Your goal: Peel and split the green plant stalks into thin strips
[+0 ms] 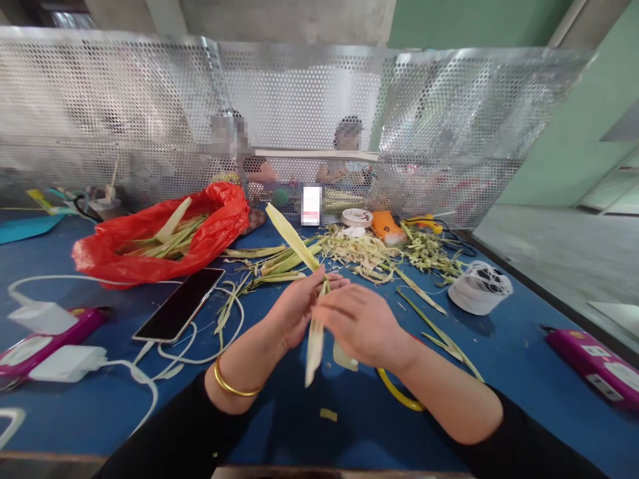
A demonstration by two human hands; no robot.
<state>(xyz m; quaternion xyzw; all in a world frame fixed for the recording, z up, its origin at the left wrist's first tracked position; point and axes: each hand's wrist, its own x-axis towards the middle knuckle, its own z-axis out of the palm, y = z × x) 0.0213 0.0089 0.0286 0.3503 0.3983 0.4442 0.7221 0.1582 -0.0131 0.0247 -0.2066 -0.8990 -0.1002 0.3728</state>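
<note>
A long, pale yellow-green strip of corn husk [292, 237] runs up and to the left out of my two hands. Its whitish lower end [314, 351] hangs down below them. My left hand [294, 307] is closed round the middle of the strip, with its thumb on top. From the right, my right hand [358, 324] pinches the same husk just below that grip; its fingertips are partly hidden. Behind the hands lies a loose pile of husk strips [279, 263]. On the left, a red plastic bag [130, 271] stands open with more strips inside.
A phone [180, 306] with white cables and a magenta power strip [60, 339] lie at left. Thin shreds [367, 253], an orange packet [387, 228] and a white spool [480, 289] are at right. A perforated metal screen [299, 86] closes the back; people sit behind it.
</note>
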